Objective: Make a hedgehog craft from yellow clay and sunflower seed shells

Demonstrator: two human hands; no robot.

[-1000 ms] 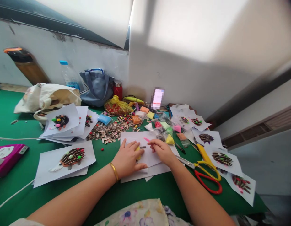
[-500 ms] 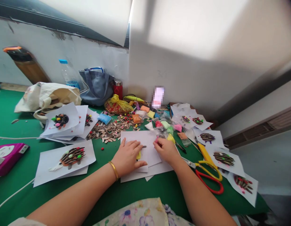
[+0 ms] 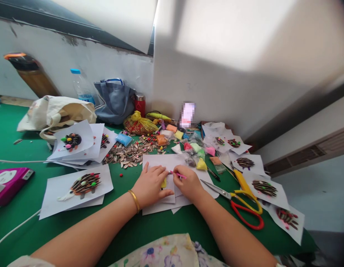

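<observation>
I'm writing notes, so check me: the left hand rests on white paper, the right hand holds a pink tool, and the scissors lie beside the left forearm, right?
Not quite: the head view shows the scissors beside the right forearm. The left hand does rest on white paper, and the right hand holds a pink tool.

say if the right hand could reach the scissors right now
Probably yes: the scissors lie beside the right forearm and nothing seems to cover them, though the right hand is holding a pink stick.
</observation>
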